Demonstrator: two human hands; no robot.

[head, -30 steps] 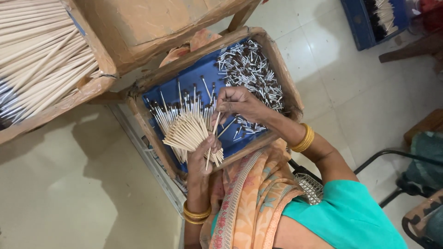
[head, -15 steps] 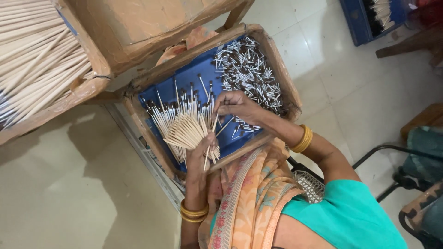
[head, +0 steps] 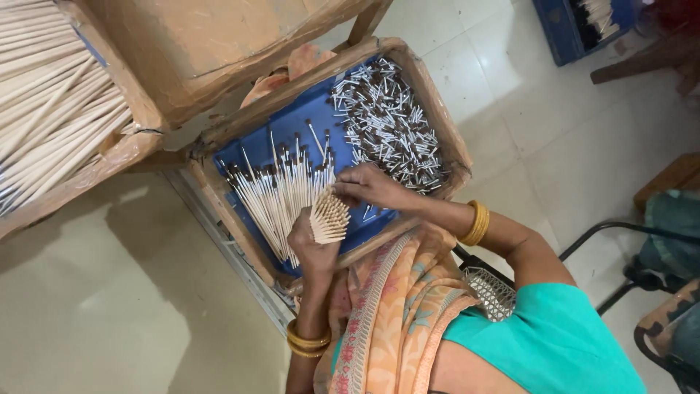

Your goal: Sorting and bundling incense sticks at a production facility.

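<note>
My left hand (head: 310, 244) is shut on a bundle of thin pale sticks (head: 329, 217), held so their cut ends fan toward me. My right hand (head: 368, 186) reaches in from the right, its fingertips pinched at the top edge of that bundle. Both hands are over a wooden tray with a blue lining (head: 292, 124). On the tray's left part lie several pale sticks with dark tips (head: 281, 193). A heap of short dark-capped pieces (head: 390, 124) fills its right part. Gold bangles sit on both wrists.
A cardboard box (head: 211, 44) stands behind the tray. At the far left is a large stack of long pale sticks (head: 51, 109). A blue crate (head: 576, 25) stands at the top right, with chair frames (head: 627, 241) at the right. The floor is pale tile.
The bundle in my left hand was spread wide with its sticks pointing away; now it is turned end-on and tighter. My right hand has come down to the bundle's top.
</note>
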